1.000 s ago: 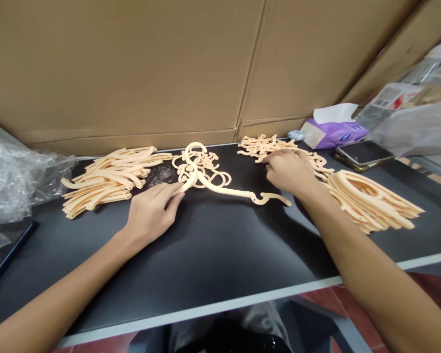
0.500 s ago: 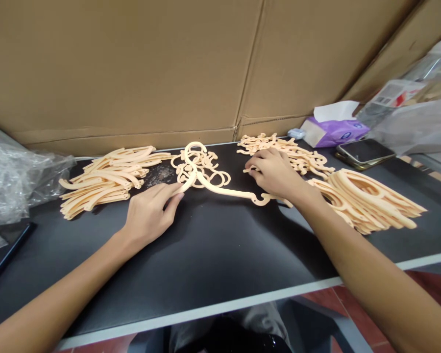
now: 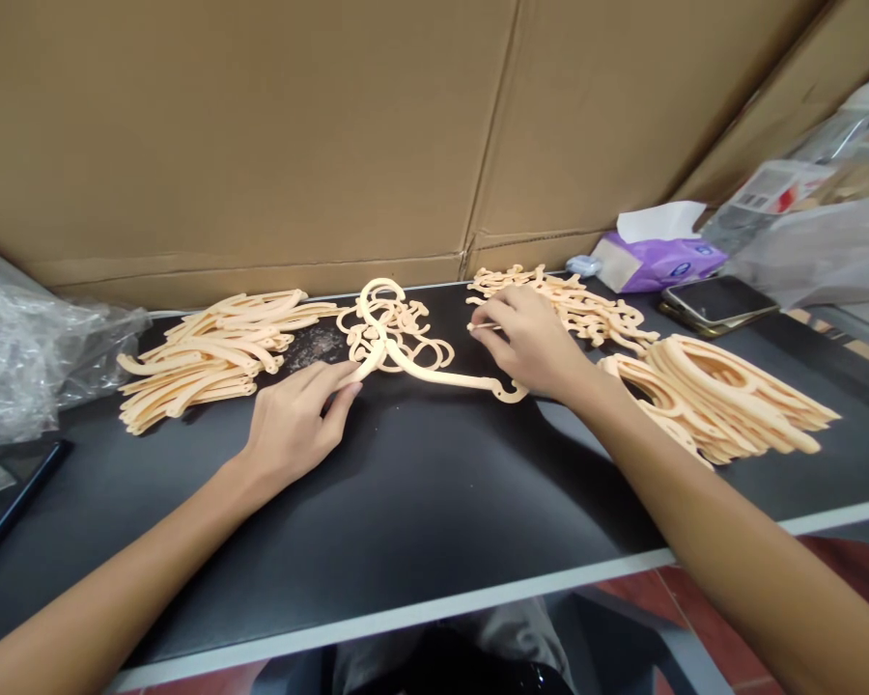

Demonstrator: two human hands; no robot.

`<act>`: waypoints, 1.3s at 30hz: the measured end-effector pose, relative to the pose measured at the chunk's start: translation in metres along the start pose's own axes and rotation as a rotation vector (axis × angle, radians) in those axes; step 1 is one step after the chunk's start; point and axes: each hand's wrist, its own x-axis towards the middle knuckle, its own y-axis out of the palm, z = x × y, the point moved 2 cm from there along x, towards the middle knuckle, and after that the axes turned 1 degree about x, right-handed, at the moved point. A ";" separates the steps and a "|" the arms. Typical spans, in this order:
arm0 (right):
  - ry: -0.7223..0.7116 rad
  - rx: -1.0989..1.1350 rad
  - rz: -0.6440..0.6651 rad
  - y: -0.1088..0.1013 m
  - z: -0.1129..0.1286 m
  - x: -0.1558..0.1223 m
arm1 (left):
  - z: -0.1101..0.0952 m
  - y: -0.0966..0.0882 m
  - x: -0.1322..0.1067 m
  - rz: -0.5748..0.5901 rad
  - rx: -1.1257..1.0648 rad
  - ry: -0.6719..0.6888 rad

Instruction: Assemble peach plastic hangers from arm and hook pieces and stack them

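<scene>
My left hand [image 3: 294,423] is closed on the left arm of a cream plastic clothes hanger [image 3: 441,375], its thumb and fingers pinching the arm. The hanger's round hook points away from me, and its right arm stretches across the black table to a curled end piece [image 3: 508,392] beside my right hand. Above that end, my right hand [image 3: 532,343] pinches a small cream piece [image 3: 476,326]; only its tip shows between the fingers. Just behind the right hand lies a heap of small curly cream pieces [image 3: 601,314].
Curved hanger arms [image 3: 203,362] are heaped at the left, and loose hooks [image 3: 434,352] lie behind the hanger. Folded hangers [image 3: 739,391] are stacked at the right. Farther back sit a purple tissue pack [image 3: 662,264] and a phone [image 3: 720,298]. Clear plastic wrap [image 3: 36,338] stands at the left edge.
My right hand has shifted slightly left and away from me with the small piece, and now hides the hanger's far right tip. My left hand stays in place.
</scene>
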 end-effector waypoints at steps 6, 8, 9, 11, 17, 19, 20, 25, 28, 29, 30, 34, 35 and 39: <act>0.156 0.436 -0.329 -0.028 0.038 -0.005 | 0.000 0.000 -0.001 0.049 0.003 -0.081; 0.213 0.673 -0.308 -0.032 0.048 -0.008 | -0.001 0.000 -0.001 0.057 0.012 -0.096; 0.249 0.785 -0.266 -0.032 0.053 -0.010 | -0.001 -0.001 -0.001 0.056 0.015 -0.088; 0.316 0.967 -0.168 -0.031 0.059 -0.011 | -0.003 -0.002 0.000 0.062 0.012 -0.053; 0.479 1.207 0.226 -0.010 0.072 -0.013 | -0.004 -0.004 0.001 0.102 -0.070 0.025; 0.518 1.223 0.323 -0.003 0.076 -0.015 | -0.005 -0.006 0.000 0.110 -0.092 0.031; 0.532 1.232 0.357 0.000 0.078 -0.017 | -0.005 -0.006 0.000 0.114 -0.102 0.034; 0.585 1.299 0.436 0.010 0.084 -0.020 | -0.008 -0.009 0.002 0.120 -0.104 0.077; 0.532 1.316 0.425 0.015 0.085 -0.021 | -0.008 -0.009 0.002 0.127 -0.112 0.090; 0.501 1.315 0.415 0.016 0.085 -0.021 | -0.008 -0.008 0.003 0.133 -0.120 0.089; 0.472 1.313 0.409 0.017 0.085 -0.021 | -0.008 -0.008 0.003 0.139 -0.129 0.090; 0.407 1.282 0.403 0.019 0.086 -0.022 | -0.007 -0.006 0.003 0.167 -0.148 0.119; 0.397 1.268 0.400 0.019 0.086 -0.023 | -0.007 -0.006 0.003 0.172 -0.145 0.124; 0.377 1.202 0.348 0.020 0.086 -0.024 | -0.006 -0.006 0.003 0.190 -0.131 0.114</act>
